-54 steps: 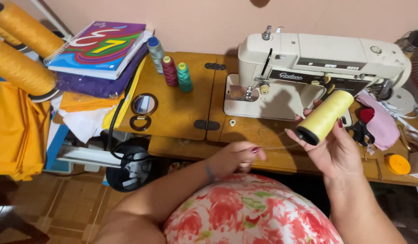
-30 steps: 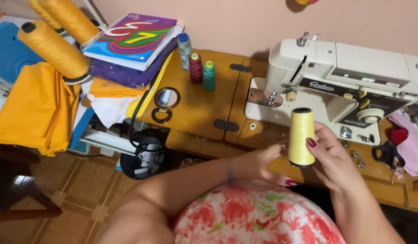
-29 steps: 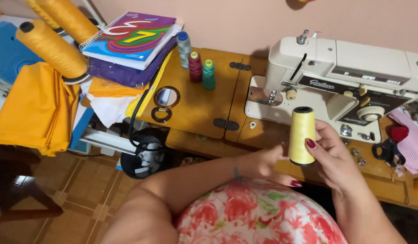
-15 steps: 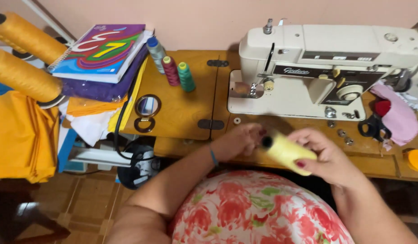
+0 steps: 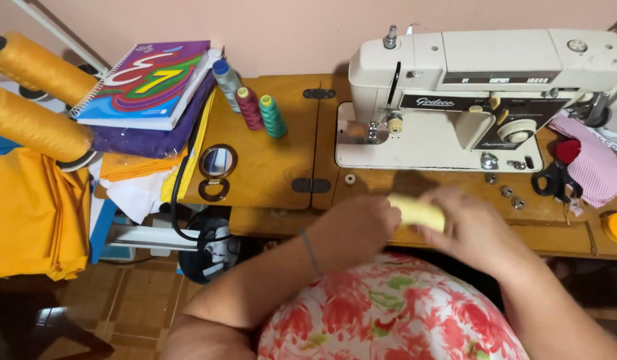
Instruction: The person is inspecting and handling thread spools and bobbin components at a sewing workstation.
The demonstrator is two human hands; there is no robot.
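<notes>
A wooden sewing table [image 5: 275, 167] stands against a plain pink wall, seen from above over the person's flowered top.

Low over the front edge of the table, a pale yellow spool of thread [image 5: 418, 212] lies on its side between both hands, blurred. The right hand [image 5: 478, 223] wraps around its right end, fingers curled over it. The left hand [image 5: 355, 223] is closed at the spool's left end, touching it; whether it pinches a thread there cannot be told.

Just behind the hands sits a cream sewing machine [image 5: 482, 80], its flat base resting on the table. To the right of the base lie black-handled scissors [image 5: 555, 180], a red pincushion [image 5: 567, 150] and a pink striped cloth [image 5: 595, 167]; an orange round lid [image 5: 616, 227] sits near the table's right edge.

On the left half of the table three small spools stand close together: blue-grey [image 5: 227, 80], maroon [image 5: 250, 107] and green [image 5: 273, 115]. A small round mirror [image 5: 218, 163] lies in front of them. Further left, a colourful spiral notebook [image 5: 148, 83] tops a stack of purple and yellow cloth, two large orange thread cones [image 5: 35, 100] lie beside it, and folded orange fabric [image 5: 35, 220] hangs below.
</notes>
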